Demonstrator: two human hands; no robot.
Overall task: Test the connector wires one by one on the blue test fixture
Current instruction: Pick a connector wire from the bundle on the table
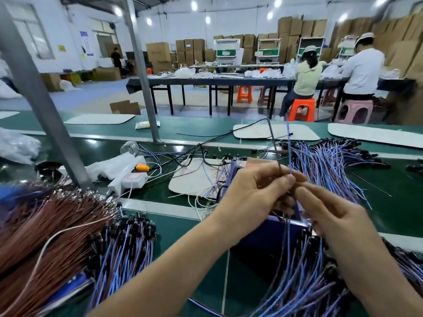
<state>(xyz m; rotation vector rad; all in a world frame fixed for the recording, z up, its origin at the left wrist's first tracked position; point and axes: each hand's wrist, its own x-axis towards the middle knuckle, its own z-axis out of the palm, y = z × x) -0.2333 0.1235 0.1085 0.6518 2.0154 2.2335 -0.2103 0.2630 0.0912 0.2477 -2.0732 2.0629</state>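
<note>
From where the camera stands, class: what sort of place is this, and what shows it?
Most likely a factory assembly floor: heaps of blue connector wires on a green workbench, stacked cardboard cartons against the back wall, and capped workers on stools at a long table.

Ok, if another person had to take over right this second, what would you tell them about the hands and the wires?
Left hand: pinches one connector wire, which stands upright.
Right hand: pinches the same wire just below.
Both are over the blue test fixture, partly hiding it.
Piles of blue wires lie to its right, front-left and front-right; brown wires lie far left.
Done: cannot tell which piles are already tested.
Left: test this wire on the fixture, then the others one by one.
</note>
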